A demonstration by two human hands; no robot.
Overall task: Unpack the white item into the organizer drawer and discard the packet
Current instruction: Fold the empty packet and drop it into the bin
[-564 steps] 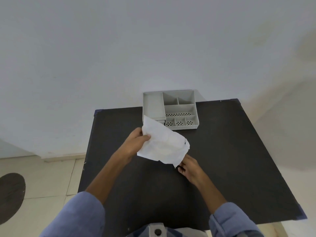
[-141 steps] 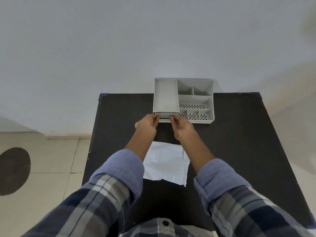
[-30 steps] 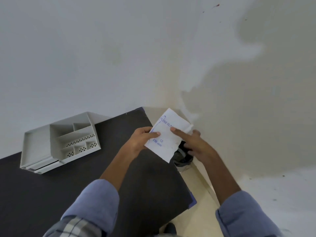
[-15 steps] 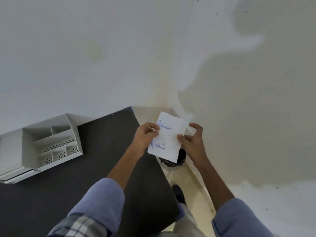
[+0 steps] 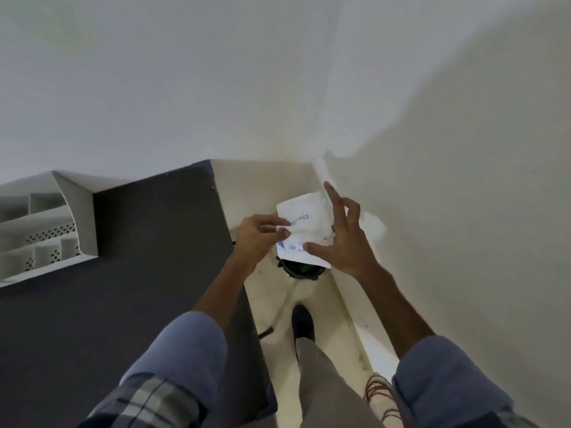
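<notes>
I hold the white packet (image 5: 304, 230), printed with blue lettering, off the right side of the table, above a small dark bin (image 5: 301, 268) on the floor. My left hand (image 5: 258, 237) pinches the packet's left edge. My right hand (image 5: 343, 239) has its fingers spread, with the thumb pressed on the packet's lower right. The grey organizer (image 5: 46, 223) with its several compartments stands at the table's far left, partly cut off by the frame edge. I cannot see its drawer or the white item.
The dark table (image 5: 123, 288) fills the left half of the view. White walls meet in a corner just behind the bin. My trouser leg and dark shoe (image 5: 302, 324) stand on the pale floor between the table and the right wall.
My view and both hands have swung further right, over the bin. The packet is more crumpled, and my right hand's fingers have spread apart on it.
</notes>
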